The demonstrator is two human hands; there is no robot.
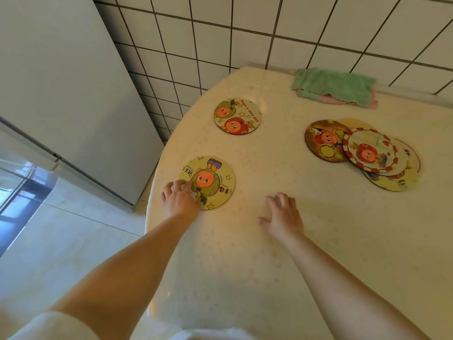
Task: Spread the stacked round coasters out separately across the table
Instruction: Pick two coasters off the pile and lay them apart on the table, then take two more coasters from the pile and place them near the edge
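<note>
We have the "nice day" coaster (236, 116) and star coaster (210, 177) apart, left hand (180, 198) pinching the latter, right hand (284, 214) spread; the overlapping pile (362, 153) remains.

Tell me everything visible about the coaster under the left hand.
The coaster is a thin flat round disc, pale yellow, printed with an orange-faced cartoon figure in green, stars and characters. It lies flat near the left edge of the table, apart from the other coasters. The left hand covers its near-left rim; pinching or pressing is unclear.
</note>
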